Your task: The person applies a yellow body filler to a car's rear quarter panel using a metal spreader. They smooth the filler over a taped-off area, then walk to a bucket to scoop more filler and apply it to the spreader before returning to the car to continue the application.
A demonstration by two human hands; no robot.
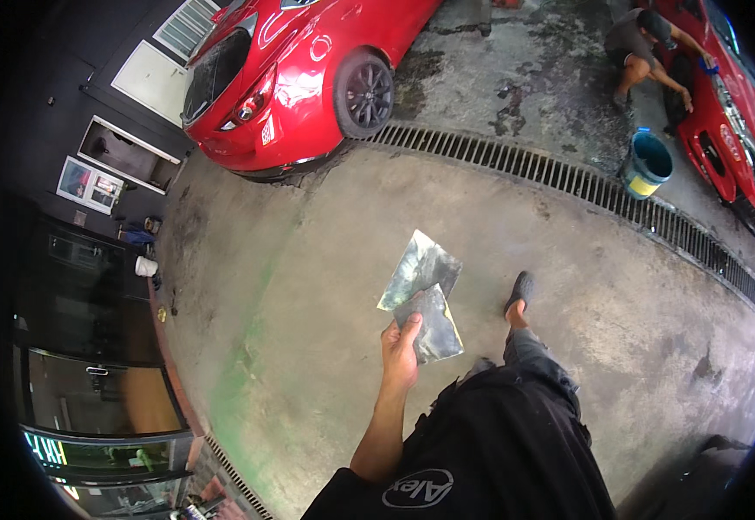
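My left hand (pixel 400 351) is stretched out in front of me, shut on two thin, flat, trapezoid blades (pixel 423 290). They are smeared grey and dark, with yellowish edges, and overlap like a fan, one above the other. My thumb lies on the lower blade. My right hand is out of view. My dark shirt and grey trousers fill the lower middle, and one foot in a dark shoe (pixel 520 291) is stepping forward on the concrete floor (pixel 308 286).
A red car (pixel 291 69) stands ahead on the left. A long drain grate (pixel 568 178) crosses the floor. Beyond it a person (pixel 646 48) crouches beside a second red car (pixel 737 121), with a blue bucket (pixel 648 163) nearby. Dark glass doors (pixel 91 347) line the left.
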